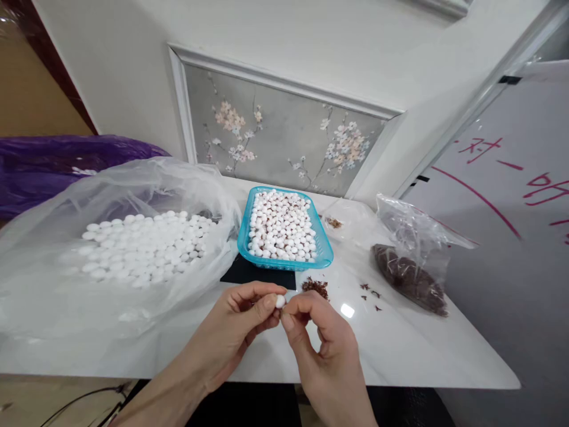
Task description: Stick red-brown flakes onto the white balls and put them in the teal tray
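Observation:
Between the thumb and fingers of my left hand [242, 323] is a small white ball [280, 301]. My right hand [326, 341] pinches right beside the ball; whatever its fingertips hold, if anything, is too small to make out. Just beyond my hands lies a little heap of reddish-brown bits [315, 287]. Behind that, a blue plastic basket [329, 252] is filled with white balls, with brown bits showing among them. On the left, a large clear plastic bag [195, 178] lies open with many plain white balls [146, 246] inside.
A zip bag of brown bits [411, 279] stands at the right, near a few loose bits [371, 292]. The basket partly covers a black mat [258, 276] on the white table [400, 350]. A whiteboard [502, 237] borders the right side; a purple bag [35, 172] lies far left.

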`<state>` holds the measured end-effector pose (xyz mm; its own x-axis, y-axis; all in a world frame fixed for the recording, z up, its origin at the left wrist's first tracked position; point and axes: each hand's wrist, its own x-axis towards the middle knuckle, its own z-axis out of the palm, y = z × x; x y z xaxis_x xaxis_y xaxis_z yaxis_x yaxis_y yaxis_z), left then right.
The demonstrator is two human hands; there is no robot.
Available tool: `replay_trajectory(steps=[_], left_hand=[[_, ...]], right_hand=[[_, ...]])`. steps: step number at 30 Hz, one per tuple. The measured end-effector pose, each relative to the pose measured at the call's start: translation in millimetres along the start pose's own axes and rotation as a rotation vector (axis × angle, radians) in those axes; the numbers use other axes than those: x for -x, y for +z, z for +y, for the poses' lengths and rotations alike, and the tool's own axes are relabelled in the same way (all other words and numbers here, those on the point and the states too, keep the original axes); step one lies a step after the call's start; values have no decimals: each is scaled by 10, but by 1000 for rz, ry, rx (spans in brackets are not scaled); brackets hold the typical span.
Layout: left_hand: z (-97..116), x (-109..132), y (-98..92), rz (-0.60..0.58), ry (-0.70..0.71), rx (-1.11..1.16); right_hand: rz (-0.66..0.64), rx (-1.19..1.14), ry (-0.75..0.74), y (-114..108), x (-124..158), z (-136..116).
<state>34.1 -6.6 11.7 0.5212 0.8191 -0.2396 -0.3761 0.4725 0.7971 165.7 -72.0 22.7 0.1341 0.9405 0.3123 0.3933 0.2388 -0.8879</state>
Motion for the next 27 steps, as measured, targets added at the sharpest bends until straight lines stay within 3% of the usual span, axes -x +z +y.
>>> replay_trajectory(steps=[27], left_hand=[[-40, 44, 7, 166, 170, -167]], right_hand=[[184, 120, -151, 159, 1, 93]])
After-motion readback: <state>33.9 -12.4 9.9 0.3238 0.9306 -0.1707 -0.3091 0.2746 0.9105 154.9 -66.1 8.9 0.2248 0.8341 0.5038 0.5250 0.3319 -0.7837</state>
